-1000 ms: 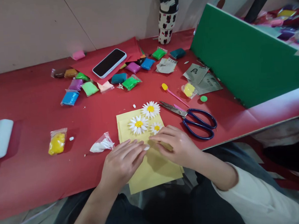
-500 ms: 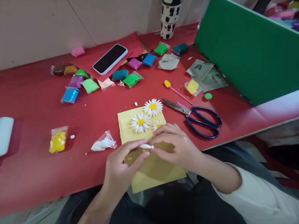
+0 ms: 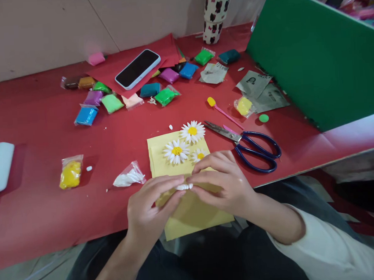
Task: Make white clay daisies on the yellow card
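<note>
Between my hands is a small white clay petal piece, seen edge-on as a short lumpy row. My left hand pinches its left end between thumb and fingers. At its right end, the thumb and index finger of my right hand are closed on it. Both hands hover over a yellow paper sheet. Upon that sheet lie white clay daisies with yellow centres: a left one, an upper one and a smaller one close to my right fingers.
Scissors with blue handles lie right of the paper, beside a pink clay tool. Left are bags of white clay and yellow clay. Behind stand a phone, several clay packets, a tumbler and a green board.
The white clay piece has turned between my fingers, so several rounded lumps now show along it. My hands stay close together over the paper. The camera view has shifted slightly.
</note>
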Motion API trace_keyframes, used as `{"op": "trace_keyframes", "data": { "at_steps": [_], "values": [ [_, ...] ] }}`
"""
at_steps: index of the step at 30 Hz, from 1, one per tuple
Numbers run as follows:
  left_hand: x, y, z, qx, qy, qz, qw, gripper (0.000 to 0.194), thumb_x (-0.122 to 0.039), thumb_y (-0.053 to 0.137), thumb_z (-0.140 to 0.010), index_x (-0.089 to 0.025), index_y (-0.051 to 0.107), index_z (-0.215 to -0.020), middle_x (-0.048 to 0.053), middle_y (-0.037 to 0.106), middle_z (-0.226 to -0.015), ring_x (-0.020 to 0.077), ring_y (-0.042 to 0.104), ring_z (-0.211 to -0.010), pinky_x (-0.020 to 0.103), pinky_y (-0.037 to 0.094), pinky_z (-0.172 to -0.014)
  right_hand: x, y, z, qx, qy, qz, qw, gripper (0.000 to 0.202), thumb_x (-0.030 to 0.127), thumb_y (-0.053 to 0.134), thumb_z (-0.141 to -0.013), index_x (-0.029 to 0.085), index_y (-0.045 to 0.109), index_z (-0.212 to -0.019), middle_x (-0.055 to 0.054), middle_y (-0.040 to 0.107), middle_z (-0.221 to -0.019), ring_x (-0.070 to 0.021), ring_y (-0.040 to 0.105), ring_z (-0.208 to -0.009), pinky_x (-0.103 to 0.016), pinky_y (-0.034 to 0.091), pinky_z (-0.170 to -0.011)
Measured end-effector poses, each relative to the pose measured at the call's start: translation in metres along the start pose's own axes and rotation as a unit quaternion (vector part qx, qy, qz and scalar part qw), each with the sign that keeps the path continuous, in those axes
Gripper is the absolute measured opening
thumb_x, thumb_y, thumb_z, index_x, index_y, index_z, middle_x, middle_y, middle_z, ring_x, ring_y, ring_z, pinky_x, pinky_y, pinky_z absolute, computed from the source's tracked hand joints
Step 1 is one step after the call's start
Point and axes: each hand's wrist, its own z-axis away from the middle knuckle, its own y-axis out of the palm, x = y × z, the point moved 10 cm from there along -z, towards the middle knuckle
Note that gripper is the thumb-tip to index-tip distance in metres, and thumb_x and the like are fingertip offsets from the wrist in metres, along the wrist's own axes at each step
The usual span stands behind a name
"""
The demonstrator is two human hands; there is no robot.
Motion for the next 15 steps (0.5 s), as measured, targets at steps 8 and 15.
{"op": "trace_keyframes", "data": {
  "at_steps": [8,15],
  "values": [
    [-0.0082,-0.0009,-0.0001,-0.007,0.036,-0.012,0.999,0.014,-0.023,0.07,-0.083,-0.024,0.07,-0.096,0.001,0.077,-0.092,0.0171,0.073,-0.083,0.03,0.062,-0.075,0.0039,-0.004,0.001,-0.012,-0.014,-0.018,1.0,0.005,0.027,0.067,-0.085,0.025,0.072,-0.084,0.001,0.07,-0.085,-0.0132,0.063,-0.079,-0.035,0.037,-0.077],
    [-0.0103,-0.0008,0.0026,-0.004,0.052,-0.026,0.998,0.016,-0.021,0.068,-0.084,-0.027,0.068,-0.099,-0.001,0.077,-0.093,0.0176,0.073,-0.089,0.033,0.06,-0.083,0.0061,-0.0038,0.0004,-0.015,-0.019,-0.015,1.0,0.005,0.029,0.066,-0.086,0.027,0.071,-0.085,0.002,0.071,-0.085,-0.0128,0.064,-0.08,-0.035,0.038,-0.079]
  ]
}}
